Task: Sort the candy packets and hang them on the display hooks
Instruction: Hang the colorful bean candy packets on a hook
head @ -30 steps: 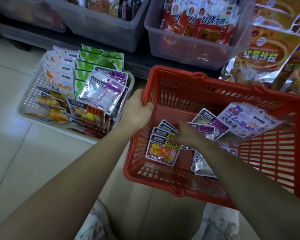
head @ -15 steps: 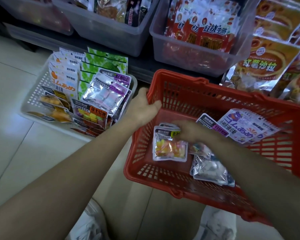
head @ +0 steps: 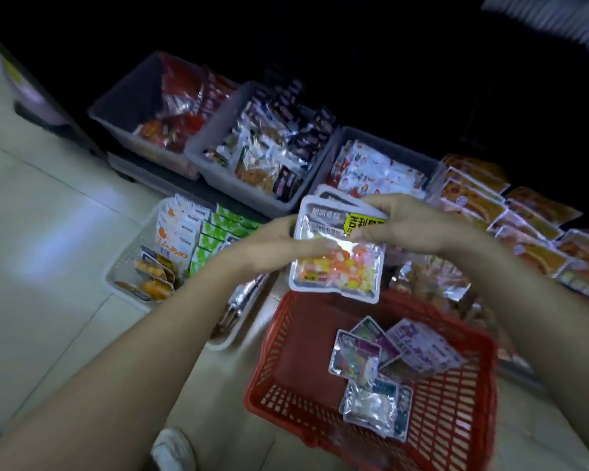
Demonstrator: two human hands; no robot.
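Candy packets (head: pixel 337 256), yellow-label stack: held above the red basket (head: pixel 286 351) far rim. Left hand (head: pixel 279 246) grips the left edge, right hand (head: pixel 405 226) pinches the top corner, apparently squaring matching packets for hanging.

1. A stack of candy packets (head: pixel 337 246) sits at frame centre, held between the left hand (head: pixel 269 248) at its left edge and the right hand (head: pixel 402 226) at its upper right.
2. Just below the stack, lower centre-right, stands a slatted basket (head: pixel 279 372) with loose packets (head: pixel 354 358) lying in it.
3. Left of the basket, a perforated tray (head: pixel 123 268) holds upright packets (head: pixel 177 232).
4. Behind tray and hands, three bins (head: pixel 225 180) run from upper left toward centre.
5. At the right edge lie overlapping pouches (head: pixel 476 202).
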